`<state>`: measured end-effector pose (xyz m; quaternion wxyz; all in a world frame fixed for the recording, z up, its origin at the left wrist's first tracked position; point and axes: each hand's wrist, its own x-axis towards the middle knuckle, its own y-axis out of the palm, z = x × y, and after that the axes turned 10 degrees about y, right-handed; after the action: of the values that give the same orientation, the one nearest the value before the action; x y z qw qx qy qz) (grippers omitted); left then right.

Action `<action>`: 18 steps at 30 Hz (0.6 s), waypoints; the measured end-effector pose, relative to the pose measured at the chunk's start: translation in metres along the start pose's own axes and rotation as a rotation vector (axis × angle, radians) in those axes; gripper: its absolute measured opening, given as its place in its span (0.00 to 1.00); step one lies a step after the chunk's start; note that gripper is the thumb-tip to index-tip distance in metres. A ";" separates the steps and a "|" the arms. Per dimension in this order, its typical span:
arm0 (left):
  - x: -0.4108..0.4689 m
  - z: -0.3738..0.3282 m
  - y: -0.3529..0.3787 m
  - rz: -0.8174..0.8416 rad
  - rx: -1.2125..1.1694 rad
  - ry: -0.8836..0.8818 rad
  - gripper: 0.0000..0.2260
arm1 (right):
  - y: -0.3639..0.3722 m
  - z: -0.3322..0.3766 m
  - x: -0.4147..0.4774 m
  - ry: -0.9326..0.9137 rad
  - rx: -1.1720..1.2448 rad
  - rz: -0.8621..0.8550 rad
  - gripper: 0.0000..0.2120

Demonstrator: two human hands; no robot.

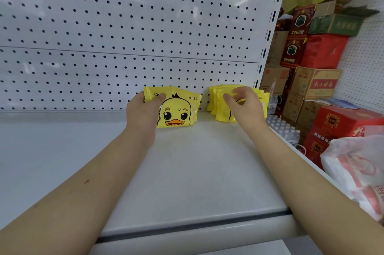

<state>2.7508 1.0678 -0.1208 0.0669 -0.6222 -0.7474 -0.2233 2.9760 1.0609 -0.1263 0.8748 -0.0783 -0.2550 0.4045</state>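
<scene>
A yellow pack with a cartoon duck face (176, 112) stands upright at the back of the white shelf (187, 171), leaning toward the pegboard. My left hand (143, 111) grips its upper left corner, thumb on the front. To the right stands a small row of the same yellow packs (218, 102), two or three of them, against the pegboard. My right hand (243, 103) hovers in front of that row with fingers loosely curved; whether it touches the packs I cannot tell. It hides most of their fronts.
A white pegboard back wall (135, 26) rises behind the shelf. Past the shelf's right end stand stacked red and brown cartons (315, 82), a case of water bottles (282, 128) and a white and red plastic bag (357, 171). The shelf's front lip (197, 232) is near me.
</scene>
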 end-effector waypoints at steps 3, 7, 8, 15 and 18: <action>-0.002 -0.005 0.001 -0.003 -0.008 0.020 0.04 | 0.004 0.003 -0.005 0.045 0.061 0.213 0.17; -0.005 -0.007 0.002 0.014 -0.078 -0.029 0.03 | 0.004 0.005 -0.009 0.050 0.107 0.372 0.21; -0.005 -0.008 0.002 0.027 -0.093 -0.037 0.02 | 0.003 0.006 -0.010 0.052 0.124 0.411 0.22; -0.015 -0.004 0.011 0.180 -0.078 -0.052 0.01 | -0.003 0.008 -0.012 0.106 0.201 0.695 0.17; -0.018 -0.004 0.014 0.212 -0.037 -0.004 0.02 | -0.010 0.011 -0.007 0.097 0.200 0.678 0.19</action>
<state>2.7679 1.0517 -0.1204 0.0773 -0.6993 -0.6733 -0.2274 2.9732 1.0484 -0.1165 0.7054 -0.0917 -0.1316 0.6904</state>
